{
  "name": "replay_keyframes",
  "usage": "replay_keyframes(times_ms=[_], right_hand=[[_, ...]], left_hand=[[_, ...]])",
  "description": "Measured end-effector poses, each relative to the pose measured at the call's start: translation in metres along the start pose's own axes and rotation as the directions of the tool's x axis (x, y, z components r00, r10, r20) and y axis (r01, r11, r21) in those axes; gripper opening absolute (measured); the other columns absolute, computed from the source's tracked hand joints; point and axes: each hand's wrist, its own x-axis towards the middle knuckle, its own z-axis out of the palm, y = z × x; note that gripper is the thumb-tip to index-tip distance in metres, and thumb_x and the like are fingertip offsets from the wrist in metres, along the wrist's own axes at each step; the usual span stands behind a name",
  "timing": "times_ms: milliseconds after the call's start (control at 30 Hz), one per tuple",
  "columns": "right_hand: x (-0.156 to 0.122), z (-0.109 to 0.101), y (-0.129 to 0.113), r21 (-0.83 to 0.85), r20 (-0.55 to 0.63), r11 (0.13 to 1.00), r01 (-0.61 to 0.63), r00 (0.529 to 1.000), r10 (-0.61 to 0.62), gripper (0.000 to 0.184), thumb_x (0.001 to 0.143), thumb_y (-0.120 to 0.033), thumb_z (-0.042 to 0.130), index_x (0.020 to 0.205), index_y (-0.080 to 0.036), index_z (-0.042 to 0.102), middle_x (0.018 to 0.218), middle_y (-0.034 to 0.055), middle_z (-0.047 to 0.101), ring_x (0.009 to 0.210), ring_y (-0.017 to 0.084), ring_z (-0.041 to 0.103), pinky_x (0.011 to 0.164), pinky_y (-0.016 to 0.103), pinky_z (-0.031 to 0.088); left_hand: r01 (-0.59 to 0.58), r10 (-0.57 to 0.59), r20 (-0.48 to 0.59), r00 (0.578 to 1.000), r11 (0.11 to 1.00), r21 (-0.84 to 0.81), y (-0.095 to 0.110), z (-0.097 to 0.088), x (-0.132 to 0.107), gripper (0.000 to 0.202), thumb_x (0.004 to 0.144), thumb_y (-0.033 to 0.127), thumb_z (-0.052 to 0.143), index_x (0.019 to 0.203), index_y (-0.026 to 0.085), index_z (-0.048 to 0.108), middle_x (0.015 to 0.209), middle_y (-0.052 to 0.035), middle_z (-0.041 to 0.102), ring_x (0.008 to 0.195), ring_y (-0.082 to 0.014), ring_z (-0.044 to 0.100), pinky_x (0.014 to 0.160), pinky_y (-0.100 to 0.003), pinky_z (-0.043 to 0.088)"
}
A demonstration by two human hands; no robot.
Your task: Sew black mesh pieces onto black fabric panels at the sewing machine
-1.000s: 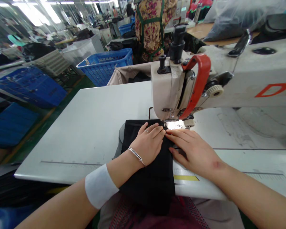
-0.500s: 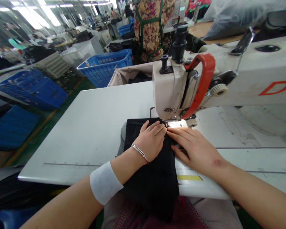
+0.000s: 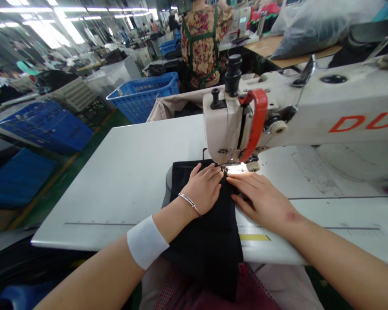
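Observation:
Black fabric (image 3: 207, 241) lies under the needle area of the sewing machine (image 3: 226, 129) and hangs over the table's front edge toward my lap. A grey layer (image 3: 168, 187) peeks out at its left side. My left hand (image 3: 204, 187) rests flat on the fabric with fingers stretched toward the presser foot (image 3: 225, 169). At the fabric's right edge, close to the foot, sits my right hand (image 3: 260, 196), fingers extended and touching the edge, thumb apart. The machine's lamp lights the spot between the two hands.
The white table (image 3: 126, 172) spreads to the left. Behind it stand a cloth-lined bin (image 3: 161, 110) and a blue basket (image 3: 145, 97). A person in a floral top (image 3: 202, 41) works beyond. On the right, a plastic bag (image 3: 313, 34) lies on another table.
The camera view has shifted slightly, so the machine head appears lower and a little further left. Both hands and the black fabric stay in nearly the same place.

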Motion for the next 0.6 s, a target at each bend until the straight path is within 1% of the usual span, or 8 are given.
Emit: replay_keyframes(times_ms=[67, 133, 233, 300, 367, 433, 500, 600], right_hand=[[-0.002, -0.003, 0.001, 0.052, -0.058, 0.999, -0.018, 0.998, 0.021, 0.028, 0.091, -0.023, 0.053, 0.118, -0.020, 0.058, 0.119, 0.0090, 0.063, 0.110, 0.025, 0.057, 0.096, 0.045, 0.047], [-0.004, -0.006, 0.002, 0.103, -0.099, 0.995, -0.017, 0.995, 0.028, 0.019, 0.091, -0.021, 0.052, 0.108, -0.020, 0.060, 0.110, 0.0075, 0.066, 0.104, 0.023, 0.058, 0.094, 0.042, 0.048], [-0.005, -0.007, 0.001, 0.148, -0.112, 0.989, 0.019, 0.994, -0.002, 0.015, 0.091, -0.019, 0.050, 0.101, -0.021, 0.062, 0.104, 0.0065, 0.067, 0.100, 0.022, 0.059, 0.091, 0.041, 0.049], [-0.004, -0.006, 0.000, 0.163, -0.124, 0.986, 0.037, 0.992, -0.017, 0.016, 0.090, -0.018, 0.050, 0.100, -0.021, 0.062, 0.103, 0.0066, 0.067, 0.099, 0.022, 0.059, 0.090, 0.042, 0.049], [-0.003, -0.004, 0.002, 0.172, -0.132, 0.984, 0.036, 0.991, -0.013, 0.016, 0.089, -0.017, 0.050, 0.099, -0.021, 0.063, 0.104, 0.0068, 0.067, 0.100, 0.022, 0.059, 0.090, 0.043, 0.049], [-0.001, -0.003, 0.004, 0.175, -0.119, 0.984, 0.020, 0.993, 0.000, 0.018, 0.087, -0.015, 0.051, 0.099, -0.021, 0.063, 0.106, 0.0070, 0.067, 0.103, 0.022, 0.059, 0.091, 0.043, 0.049], [0.001, -0.001, 0.007, 0.169, -0.091, 0.986, 0.003, 0.996, 0.013, 0.023, 0.085, -0.015, 0.053, 0.105, -0.021, 0.062, 0.113, 0.0079, 0.066, 0.108, 0.023, 0.058, 0.094, 0.045, 0.049], [-0.001, 0.001, 0.003, 0.153, -0.045, 0.988, 0.011, 0.999, -0.004, 0.040, 0.084, -0.017, 0.057, 0.124, -0.022, 0.057, 0.127, 0.0093, 0.060, 0.118, 0.025, 0.055, 0.099, 0.048, 0.046]], left_hand=[[0.002, 0.000, 0.064, 0.998, 1.000, -0.021, 0.000, -0.010, -0.004, 0.038, 0.097, 0.029, 0.045, 0.133, 0.019, 0.047, 0.144, -0.0073, 0.046, 0.140, -0.0232, 0.032, 0.118, -0.052, 0.021], [-0.031, 0.036, 0.112, 0.993, 0.999, -0.040, 0.005, -0.023, -0.016, 0.051, 0.094, 0.045, 0.051, 0.138, 0.020, 0.042, 0.148, -0.0083, 0.040, 0.143, -0.0260, 0.026, 0.118, -0.055, 0.020], [-0.144, 0.149, 0.098, 0.984, 0.988, -0.060, 0.020, -0.030, -0.048, 0.074, 0.082, 0.065, 0.059, 0.138, 0.020, 0.042, 0.146, -0.0103, 0.042, 0.142, -0.0277, 0.027, 0.119, -0.055, 0.017], [-0.221, 0.224, 0.051, 0.973, 0.973, -0.058, 0.029, -0.024, -0.067, 0.060, 0.084, 0.059, 0.060, 0.128, 0.020, 0.051, 0.138, -0.0093, 0.051, 0.137, -0.0252, 0.038, 0.119, -0.051, 0.022], [-0.281, 0.281, -0.019, 0.960, 0.959, -0.027, 0.032, -0.014, -0.079, 0.030, 0.093, 0.038, 0.055, 0.116, 0.019, 0.058, 0.130, -0.0073, 0.059, 0.129, -0.0213, 0.047, 0.117, -0.046, 0.030], [-0.324, 0.321, -0.101, 0.942, 0.946, -0.018, 0.029, -0.009, -0.079, 0.017, 0.095, 0.020, 0.048, 0.107, 0.018, 0.060, 0.122, -0.0059, 0.064, 0.122, -0.0185, 0.054, 0.113, -0.042, 0.037], [-0.249, 0.226, -0.229, 0.947, 0.965, -0.078, 0.025, -0.015, -0.071, 0.017, 0.094, 0.013, 0.046, 0.104, 0.017, 0.059, 0.110, -0.0050, 0.068, 0.109, -0.0162, 0.061, 0.103, -0.036, 0.047], [0.011, -0.102, -0.408, 0.907, 0.976, -0.219, 0.021, -0.042, -0.054, 0.012, 0.095, 0.018, 0.046, 0.100, 0.018, 0.057, 0.095, -0.0030, 0.067, 0.088, -0.0142, 0.064, 0.083, -0.029, 0.055]])
